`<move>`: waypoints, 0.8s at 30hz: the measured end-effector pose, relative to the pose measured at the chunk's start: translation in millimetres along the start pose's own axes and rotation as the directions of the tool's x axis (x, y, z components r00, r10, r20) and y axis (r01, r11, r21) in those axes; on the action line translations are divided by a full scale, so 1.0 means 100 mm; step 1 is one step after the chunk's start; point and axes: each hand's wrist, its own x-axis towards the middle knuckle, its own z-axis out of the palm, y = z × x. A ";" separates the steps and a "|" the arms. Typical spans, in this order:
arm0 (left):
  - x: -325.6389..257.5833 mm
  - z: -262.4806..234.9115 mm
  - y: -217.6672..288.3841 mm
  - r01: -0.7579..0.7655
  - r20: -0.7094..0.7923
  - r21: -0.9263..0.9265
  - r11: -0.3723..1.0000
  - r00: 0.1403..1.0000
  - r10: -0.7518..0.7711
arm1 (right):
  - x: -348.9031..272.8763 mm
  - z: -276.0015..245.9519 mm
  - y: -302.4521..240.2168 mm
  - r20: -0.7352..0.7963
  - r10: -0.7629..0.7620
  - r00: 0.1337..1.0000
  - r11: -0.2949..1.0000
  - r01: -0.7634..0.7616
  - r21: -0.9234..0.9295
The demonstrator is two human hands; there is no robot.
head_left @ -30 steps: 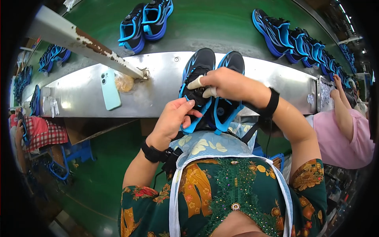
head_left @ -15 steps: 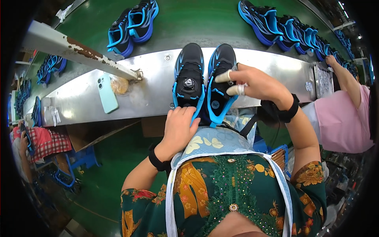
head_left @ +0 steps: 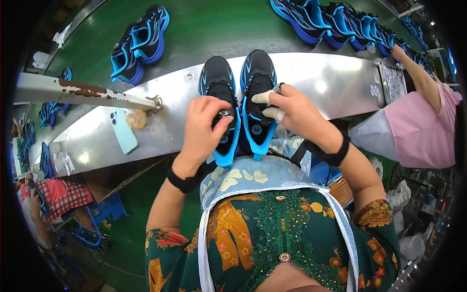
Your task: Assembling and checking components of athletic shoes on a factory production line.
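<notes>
Head view: the left shoe [head_left: 216, 68] stands upright on the desk [head_left: 331, 78], toe away from the person, with the right shoe [head_left: 257, 63] upright just to its right and facing the same way. As to the hands, the left hand [head_left: 197, 134] is at the left shoe, its thumb and fingers pinching the dial [head_left: 224, 113] on the tongue. The right hand [head_left: 304, 117] is to the right of the left shoe, at the outer side of the right shoe, two fingertips in pale finger covers [head_left: 262, 98] lying over the upper; whether it grips anything cannot be told. Done, as far as shown: both shoes have blue collars [head_left: 258, 148] and insoles [head_left: 256, 130] in place, and the left one bears its dial. Judged outstanding: handling of the pair is unfinished, since neither shoe is free of the hands. The right tongue is partly covered, so its fittings cannot be passed. Beyond the left shoe, to its left, a second pair [head_left: 146, 39] stands on the green surface [head_left: 209, 34]; beyond it to the right is a row of shoes [head_left: 314, 22]. Their state of finish cannot be judged. A phone [head_left: 124, 136] lies left of the left shoe.
</notes>
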 end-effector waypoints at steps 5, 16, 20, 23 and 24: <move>0.01 -0.02 -0.08 -0.057 0.051 -0.128 0.990 0.997 0.064 | -0.01 0.20 0.22 -0.149 -0.072 0.986 0.971 0.035 -0.237; 0.07 -0.07 -0.14 0.170 0.211 -0.363 0.916 0.973 -0.097 | 0.01 0.11 0.12 -0.155 -0.024 0.988 0.976 -0.011 -0.218; 0.09 -0.03 -0.05 0.062 0.191 -0.241 0.969 0.981 -0.016 | 0.02 0.17 0.12 -0.129 -0.107 0.986 0.989 0.093 -0.112; 0.05 -0.01 -0.18 0.156 0.218 -0.362 0.919 0.973 -0.080 | 0.04 0.14 0.10 -0.166 -0.059 0.984 0.963 0.012 -0.270; 0.04 -0.01 -0.20 0.221 0.248 -0.536 0.815 0.964 -0.099 | 0.03 0.12 0.10 -0.164 -0.060 0.985 0.963 0.014 -0.271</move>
